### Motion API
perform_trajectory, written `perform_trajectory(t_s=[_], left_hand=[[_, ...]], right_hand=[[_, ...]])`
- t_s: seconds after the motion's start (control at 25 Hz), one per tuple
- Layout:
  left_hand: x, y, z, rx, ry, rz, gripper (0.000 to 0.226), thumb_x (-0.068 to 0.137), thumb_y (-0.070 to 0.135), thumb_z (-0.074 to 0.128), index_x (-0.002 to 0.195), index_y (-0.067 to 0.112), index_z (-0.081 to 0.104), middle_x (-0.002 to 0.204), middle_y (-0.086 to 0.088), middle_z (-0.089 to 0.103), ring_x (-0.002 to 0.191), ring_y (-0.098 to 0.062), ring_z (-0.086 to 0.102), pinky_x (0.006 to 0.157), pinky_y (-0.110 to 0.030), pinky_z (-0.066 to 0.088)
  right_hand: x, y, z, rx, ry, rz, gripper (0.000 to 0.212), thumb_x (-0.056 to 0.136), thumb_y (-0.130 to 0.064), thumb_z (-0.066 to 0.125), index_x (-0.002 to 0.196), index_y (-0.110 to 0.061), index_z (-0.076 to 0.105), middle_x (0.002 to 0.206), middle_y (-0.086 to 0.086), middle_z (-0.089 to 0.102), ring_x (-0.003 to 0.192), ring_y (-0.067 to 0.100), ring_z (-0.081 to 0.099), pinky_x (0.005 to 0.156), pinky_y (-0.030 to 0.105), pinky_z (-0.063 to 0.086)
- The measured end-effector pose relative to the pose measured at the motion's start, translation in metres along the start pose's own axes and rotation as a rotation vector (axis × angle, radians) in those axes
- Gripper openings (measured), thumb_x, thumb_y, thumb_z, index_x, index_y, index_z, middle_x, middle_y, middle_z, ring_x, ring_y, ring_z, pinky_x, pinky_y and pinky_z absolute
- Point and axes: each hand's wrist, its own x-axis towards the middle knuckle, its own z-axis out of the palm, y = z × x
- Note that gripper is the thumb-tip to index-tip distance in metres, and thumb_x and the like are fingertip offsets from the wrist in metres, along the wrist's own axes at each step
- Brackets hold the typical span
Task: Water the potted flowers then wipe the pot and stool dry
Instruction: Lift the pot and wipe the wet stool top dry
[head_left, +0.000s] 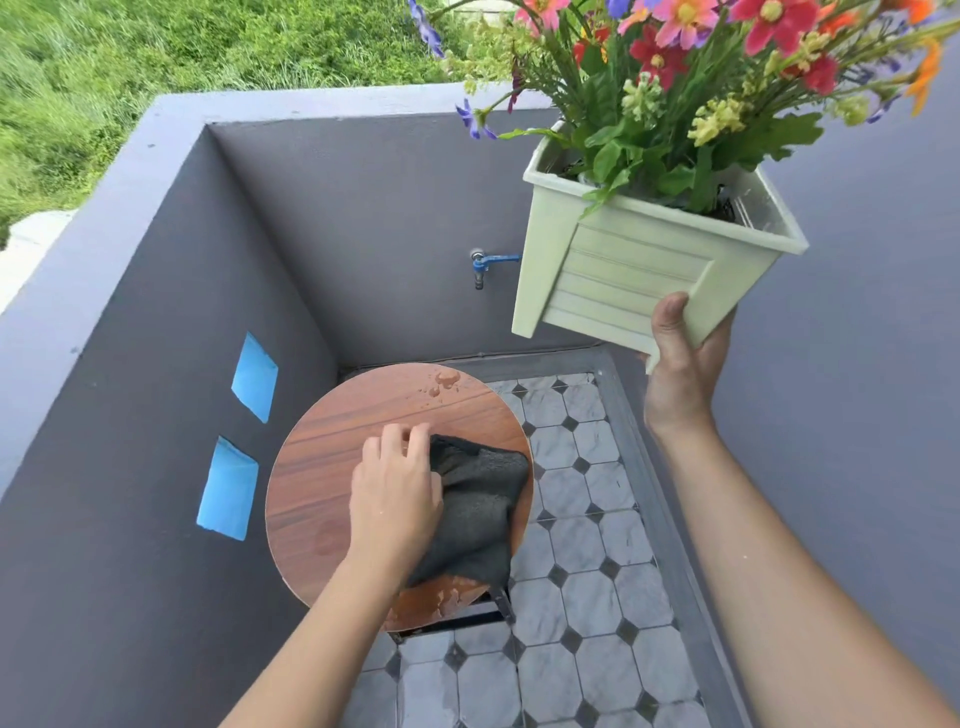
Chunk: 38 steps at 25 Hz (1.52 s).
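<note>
The left grip (395, 499) lies palm-down on the dark cloth (478, 509), fingers loosely bent and pressing it flat onto the stool (322, 467) rather than bunching it, as far as can be seen. The right grip (680, 374) is clamped on a bottom corner of the pale green pot (623, 270), thumb on the front face and fingers underneath. It holds the pot tilted in the air, up and to the right of the stool and well apart from it, with the flowers (701, 78) leaning away. The cloth covers the right half of the round seat, its long axis running from the seat's middle toward the near edge. Two wet patches remain outside it. Drops (441, 382) sit at the far edge, straight ahead of the left fingertips, and a puddle (447, 597) sits at the near edge, just past the cloth's near end and beside the wrist. The wiping looks partly done. The next stroke probably runs along that far-to-near line, and only the left grip is free to make it.
</note>
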Motion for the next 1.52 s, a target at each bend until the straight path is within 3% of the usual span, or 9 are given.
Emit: perform_trajectory(t_s=[0.12,0.24,0.36,0.48,0.6,0.76,0.92,1.08,1.52], left_hand=[[-0.019,0.002,0.022,-0.078,0.025,0.27,0.036,0.085,0.028,0.042,0.104,0.009,0.066,0.108,-0.008,0.068,0.101,-0.03,0.063,0.084,-0.038,0.052],[-0.028,-0.004,0.048,0.156,-0.195,0.304,0.055,0.097,0.046,0.023,0.132,0.017,0.054,0.135,-0.005,0.058,0.131,-0.024,0.046,0.105,-0.04,0.033],[-0.026,-0.003,0.062,0.225,-0.248,0.417,0.052,0.096,0.049,0.021,0.144,0.034,0.032,0.145,-0.009,0.046,0.138,-0.028,0.035,0.107,-0.048,0.026],[-0.011,0.005,0.063,0.192,-0.265,0.42,0.058,0.091,0.051,0.033,0.146,0.032,0.028,0.15,-0.006,0.04,0.14,-0.027,0.031,0.106,-0.05,0.021],[0.01,0.015,0.067,0.161,-0.261,0.367,0.062,0.091,0.054,0.03,0.147,0.028,0.029,0.155,0.003,0.029,0.144,-0.022,0.023,0.109,-0.048,0.011],[0.05,0.024,0.073,0.115,-0.229,0.24,0.066,0.088,0.059,0.009,0.149,0.038,-0.002,0.153,0.014,-0.018,0.14,-0.009,-0.023,0.115,-0.045,-0.009],[0.087,0.015,0.072,0.1,-0.212,0.075,0.069,0.087,0.061,0.005,0.15,0.036,-0.001,0.16,0.01,-0.01,0.147,-0.015,-0.013,0.115,-0.047,-0.005],[0.108,0.0,0.067,0.075,-0.179,-0.088,0.064,0.093,0.057,0.017,0.151,0.033,0.004,0.161,0.007,-0.005,0.147,-0.017,-0.011,0.116,-0.047,-0.003],[0.095,-0.063,0.051,0.039,-0.113,-0.388,0.066,0.094,0.056,0.019,0.152,0.029,0.005,0.161,0.006,-0.005,0.147,-0.018,-0.011,0.116,-0.05,-0.003]], right_hand=[[0.002,0.002,-0.003,-0.002,-0.001,0.002,0.069,0.068,-0.062,0.069,0.12,-0.022,0.045,0.114,0.001,0.053,0.106,0.008,0.055,0.1,0.032,0.044],[0.005,0.005,-0.002,-0.006,0.005,0.003,0.071,0.067,-0.063,0.068,0.119,-0.021,0.045,0.111,0.0,0.053,0.102,0.005,0.055,0.095,0.024,0.044],[0.008,0.011,0.002,0.0,0.006,0.008,0.084,0.066,-0.063,0.069,0.126,-0.012,0.04,0.113,0.004,0.051,0.101,0.003,0.055,0.094,0.022,0.044],[0.01,0.017,0.006,-0.011,-0.001,0.006,0.088,0.066,-0.064,0.068,0.128,-0.01,0.038,0.114,0.006,0.05,0.1,0.001,0.055,0.094,0.019,0.044],[0.014,0.024,0.005,-0.01,-0.015,-0.005,0.084,0.067,-0.064,0.067,0.127,-0.012,0.039,0.116,0.008,0.05,0.105,0.01,0.053,0.099,0.029,0.043],[0.02,0.034,0.004,-0.014,-0.022,-0.013,0.078,0.068,-0.062,0.067,0.123,-0.013,0.042,0.104,0.0,0.052,0.095,0.004,0.054,0.093,0.024,0.045],[0.026,0.04,0.008,-0.015,-0.024,-0.011,0.074,0.069,-0.062,0.067,0.117,-0.01,0.044,0.096,-0.004,0.051,0.085,-0.003,0.054,0.086,0.017,0.044],[0.033,0.043,0.015,-0.031,-0.046,-0.026,0.064,0.078,-0.043,0.064,0.125,-0.007,0.038,0.102,-0.003,0.05,0.09,-0.005,0.054,0.087,0.015,0.043],[0.026,0.045,0.034,-0.019,-0.081,-0.019,0.065,0.077,-0.035,0.057,0.127,0.002,0.037,0.097,-0.004,0.049,0.083,-0.007,0.053,0.084,0.012,0.043]])
